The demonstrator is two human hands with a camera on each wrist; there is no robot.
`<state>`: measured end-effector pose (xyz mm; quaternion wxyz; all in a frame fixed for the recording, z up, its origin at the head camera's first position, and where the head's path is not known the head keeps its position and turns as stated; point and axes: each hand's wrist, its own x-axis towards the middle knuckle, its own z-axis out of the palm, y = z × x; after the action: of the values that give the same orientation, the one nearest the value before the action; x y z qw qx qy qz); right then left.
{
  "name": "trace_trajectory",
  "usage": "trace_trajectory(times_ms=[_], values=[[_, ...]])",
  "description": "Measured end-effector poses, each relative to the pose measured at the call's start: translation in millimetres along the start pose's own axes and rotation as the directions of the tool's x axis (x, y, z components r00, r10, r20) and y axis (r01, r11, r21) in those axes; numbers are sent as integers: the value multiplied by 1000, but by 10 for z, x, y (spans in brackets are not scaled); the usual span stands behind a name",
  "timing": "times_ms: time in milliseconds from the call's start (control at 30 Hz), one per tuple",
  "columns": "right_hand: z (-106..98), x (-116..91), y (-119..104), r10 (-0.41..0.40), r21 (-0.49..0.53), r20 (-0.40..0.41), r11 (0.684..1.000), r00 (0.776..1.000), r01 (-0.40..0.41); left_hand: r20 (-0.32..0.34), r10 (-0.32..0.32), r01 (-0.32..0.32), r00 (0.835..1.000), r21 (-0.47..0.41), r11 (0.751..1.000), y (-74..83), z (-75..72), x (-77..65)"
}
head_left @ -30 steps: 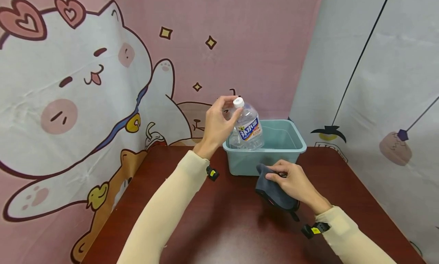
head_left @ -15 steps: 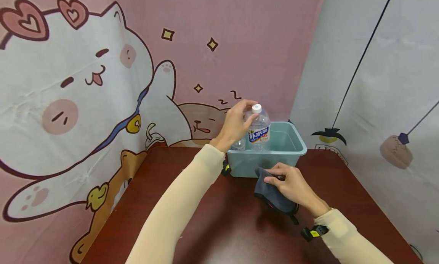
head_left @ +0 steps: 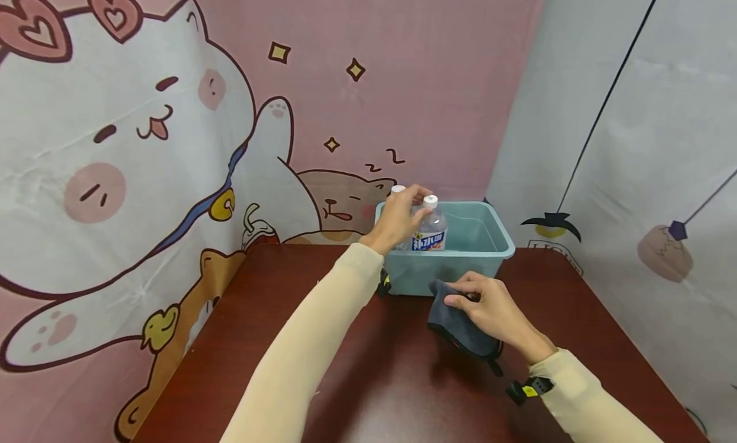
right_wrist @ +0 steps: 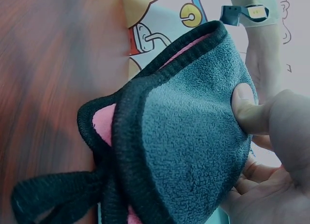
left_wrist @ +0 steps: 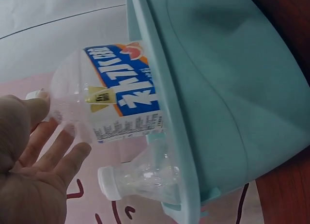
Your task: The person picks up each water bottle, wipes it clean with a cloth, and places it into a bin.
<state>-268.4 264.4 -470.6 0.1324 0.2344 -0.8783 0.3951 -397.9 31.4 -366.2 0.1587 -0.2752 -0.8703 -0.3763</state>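
My left hand (head_left: 400, 219) holds a clear plastic bottle (head_left: 428, 241) around its neck, thumb near the white cap. The bottle has a blue, white and orange label and stands within the light teal tub (head_left: 443, 273), its lower part hidden behind the rim. Beside it, a second clear bottle (left_wrist: 145, 178) with a white cap is in the tub too. In front of the tub, my right hand (head_left: 492, 308) pinches a folded dark grey cloth (right_wrist: 189, 136) between thumb and fingers. Pink lining, black edging and a black hanging loop (right_wrist: 55, 190) show in the right wrist view.
The tub sits at the back of a dark red-brown table (head_left: 368, 379). Behind it hangs a pink backdrop (head_left: 437, 65) with cartoon animals, and a pale grey one (head_left: 633, 142) is at the right.
My left hand has moved right and down with the bottle, which went from tilted to upright and deeper into the tub. The right hand and cloth have barely moved.
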Motion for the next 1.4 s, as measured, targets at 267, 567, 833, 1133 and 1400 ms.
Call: trace_trajectory(times_ms=[267, 567, 833, 1133, 1400], values=[[-24, -1, 17, 5, 9, 2, 1000, 1000, -5, 68, -70, 66, 995, 57, 996, -65, 95, 27], [-20, 7, 36, 4, -1, -5, 1000, 1000, -4, 148, -129, 111, 981, 122, 986, -126, 182, -30], [-2, -22, 76, -5, -38, -17, 999, 1000, 5, 200, -106, 74, 974, 163, 984, -152, 162, -54], [-80, -25, 100, 9, -90, -21, 996, 1000, -11, 241, -98, 73, 966, 109, 991, -107, 11, -124], [-218, -84, 205, 12, -157, -54, 987, 998, -20, 183, -57, 56, 982, 8, 998, -62, -168, -213]])
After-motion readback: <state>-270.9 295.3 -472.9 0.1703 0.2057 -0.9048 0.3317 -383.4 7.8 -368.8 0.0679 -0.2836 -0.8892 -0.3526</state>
